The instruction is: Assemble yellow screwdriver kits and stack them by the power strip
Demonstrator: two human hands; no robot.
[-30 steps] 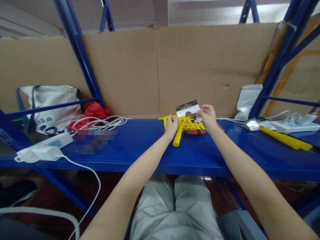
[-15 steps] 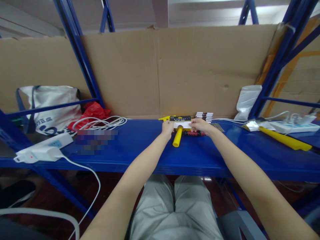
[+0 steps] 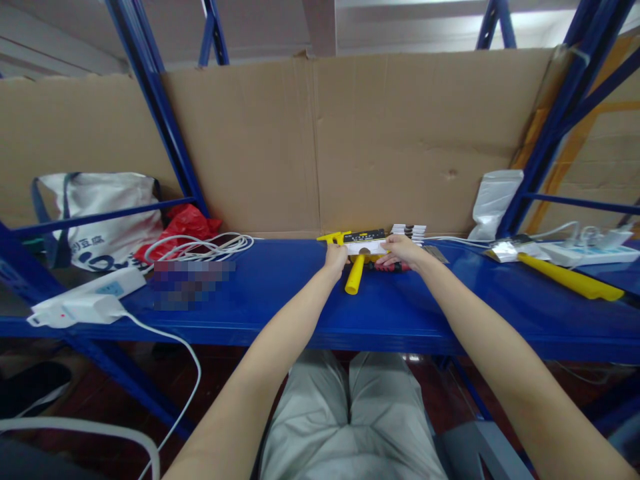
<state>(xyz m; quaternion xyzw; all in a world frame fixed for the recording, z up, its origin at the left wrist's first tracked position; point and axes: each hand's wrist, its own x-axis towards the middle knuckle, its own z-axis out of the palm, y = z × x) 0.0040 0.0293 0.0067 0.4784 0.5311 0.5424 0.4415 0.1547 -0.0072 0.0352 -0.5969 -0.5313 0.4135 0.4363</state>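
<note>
A flat packet (image 3: 365,247) with a black printed top and a white lower part is stretched between my two hands, tilted slightly up at its right end. My left hand (image 3: 336,256) is closed on its left end, and my right hand (image 3: 401,251) pinches the right end. Under the packet, a yellow handle (image 3: 355,276) points toward me on the blue shelf; its far end is hidden. Behind my left hand lies a yellow tool (image 3: 332,237), partly covered. A red and black handle (image 3: 399,267) shows below my right hand.
Several white-and-black packets (image 3: 411,231) lie behind my right hand. A yellow-handled tool (image 3: 570,277) and a power strip (image 3: 595,254) are at the right. To the left are another power strip (image 3: 95,293), coiled white cable (image 3: 220,247), a red bag (image 3: 187,223) and a cloth bag (image 3: 107,213). Cardboard (image 3: 400,147) stands behind.
The packet has turned so that its right end sits higher than its left. More of the yellow tool behind my left hand shows. My right fingers have shifted slightly.
</note>
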